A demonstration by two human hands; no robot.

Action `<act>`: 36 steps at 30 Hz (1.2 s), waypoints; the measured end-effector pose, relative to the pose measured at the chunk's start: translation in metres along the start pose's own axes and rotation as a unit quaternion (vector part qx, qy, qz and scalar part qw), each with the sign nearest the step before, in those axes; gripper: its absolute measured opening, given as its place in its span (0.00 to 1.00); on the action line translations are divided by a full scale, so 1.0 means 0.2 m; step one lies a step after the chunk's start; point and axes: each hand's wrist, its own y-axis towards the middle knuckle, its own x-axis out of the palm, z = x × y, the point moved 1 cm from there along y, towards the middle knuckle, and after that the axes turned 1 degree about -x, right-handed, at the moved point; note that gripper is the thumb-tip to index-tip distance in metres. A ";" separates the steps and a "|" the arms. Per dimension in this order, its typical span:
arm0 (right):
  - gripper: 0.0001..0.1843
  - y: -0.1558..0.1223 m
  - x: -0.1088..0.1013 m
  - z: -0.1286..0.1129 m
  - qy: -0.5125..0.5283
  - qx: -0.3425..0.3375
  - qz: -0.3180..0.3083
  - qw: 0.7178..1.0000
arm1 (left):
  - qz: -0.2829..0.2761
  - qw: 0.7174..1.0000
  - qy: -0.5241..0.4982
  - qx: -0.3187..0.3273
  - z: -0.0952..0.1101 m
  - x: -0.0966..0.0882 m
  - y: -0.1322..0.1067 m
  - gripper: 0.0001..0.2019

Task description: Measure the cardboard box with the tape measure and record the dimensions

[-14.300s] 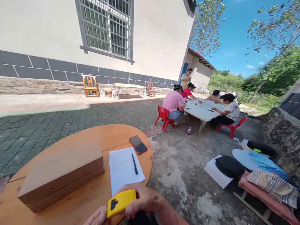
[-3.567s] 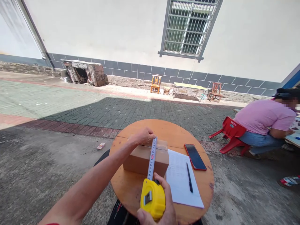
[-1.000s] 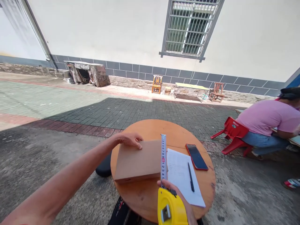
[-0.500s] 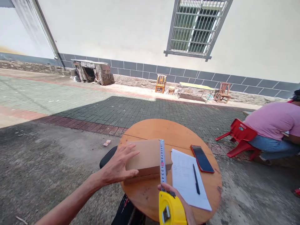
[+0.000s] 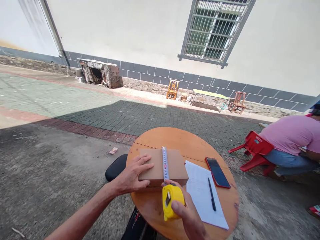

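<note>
A closed brown cardboard box (image 5: pixel 176 165) lies on the round wooden table (image 5: pixel 172 135). Flat across its left part rests my left hand (image 5: pixel 136 173), fingers stretched over the top and thumb along the front edge. My right hand (image 5: pixel 188 208) grips a yellow tape measure (image 5: pixel 172 200) just in front of the box. Its pulled-out blade (image 5: pixel 164 163) runs over the box top from front to back, with the end at or near the far edge. Right of the box are white paper sheets (image 5: pixel 202 200) with a black pen (image 5: pixel 212 193) on them.
A red-edged phone (image 5: pixel 217 172) lies near the table's right rim. A black seat (image 5: pixel 116 168) is at the left. Further right, a person in a pink shirt (image 5: pixel 287 133) sits on a red plastic chair (image 5: pixel 257 146). Chairs and a yellow folding table (image 5: pixel 210 93) stand along the wall.
The tape measure and its blade have moved left, from the box's right edge onto its top. My right hand has come up and left with it. My left hand stays on the box.
</note>
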 end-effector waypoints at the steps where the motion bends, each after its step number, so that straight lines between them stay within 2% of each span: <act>1: 0.43 0.01 0.01 0.00 -0.002 0.002 0.005 1.000 | 0.000 1.000 -0.003 0.000 0.00 0.00 0.00 0.31; 9: 0.42 -0.01 0.05 0.00 0.023 0.017 0.017 0.999 | 0.005 1.000 -0.002 -0.002 0.00 0.02 -0.01 0.31; 16: 0.42 -0.03 0.04 0.03 0.039 0.014 0.025 0.999 | 0.010 1.000 0.005 -0.001 0.01 0.01 -0.01 0.31; 20: 0.43 -0.02 0.03 0.03 0.021 0.004 0.007 1.000 | 0.008 1.000 0.004 0.004 0.00 0.01 0.01 0.31; 24: 0.47 0.00 0.02 0.02 -0.043 -0.017 -0.027 0.999 | 0.009 1.000 0.001 0.006 0.00 0.00 0.04 0.30; 27: 0.50 -0.05 -0.02 0.01 -0.075 -0.019 -0.078 0.994 | 0.059 0.998 -0.027 0.005 0.04 -0.03 0.03 0.32; 29: 0.51 -0.11 -0.06 0.01 -0.094 -0.022 -0.110 0.989 | 0.121 0.989 -0.082 -0.006 0.09 -0.05 0.01 0.31; 32: 0.51 -0.22 -0.12 0.03 -0.138 -0.025 -0.130 0.982 | 0.194 0.961 -0.186 -0.068 0.17 -0.06 0.00 0.26; 34: 0.47 -0.28 -0.15 0.05 -0.157 -0.016 -0.135 0.978 | 0.211 0.936 -0.257 -0.114 0.23 -0.05 0.01 0.24; 36: 0.39 -0.32 -0.17 0.06 -0.164 0.003 -0.143 0.976 | 0.194 0.911 -0.335 -0.142 0.28 -0.04 0.03 0.26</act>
